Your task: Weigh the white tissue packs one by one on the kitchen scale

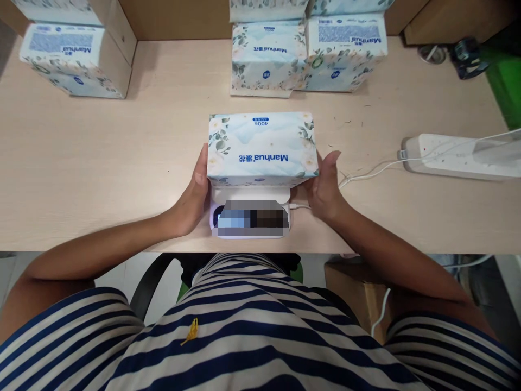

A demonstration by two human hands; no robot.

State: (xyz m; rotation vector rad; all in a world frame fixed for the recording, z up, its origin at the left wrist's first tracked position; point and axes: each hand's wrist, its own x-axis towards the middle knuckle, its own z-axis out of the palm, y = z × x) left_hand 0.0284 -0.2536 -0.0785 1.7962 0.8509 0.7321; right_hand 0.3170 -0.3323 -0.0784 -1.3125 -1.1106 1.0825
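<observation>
A white and pale-blue tissue pack point(260, 144), printed with flowers and leaves, is between my two hands near the table's front edge. My left hand point(194, 198) presses against its left side, with the thumb along the edge. On the opposite side my right hand point(329, 187) grips it, thumb raised off the pack and the other fingers partly hidden. Directly beneath the pack sits a small white scale point(251, 194), its front panel blurred out. Whether the pack rests on the scale or hovers just over it, I cannot tell.
More tissue packs stand at the back, one stack at the left point(77, 60) and another at the centre point(268, 62). A white power strip point(459, 155) lies at the right, with a white cable point(366, 175) running toward the scale. A tape roll point(468, 57) sits at the back right.
</observation>
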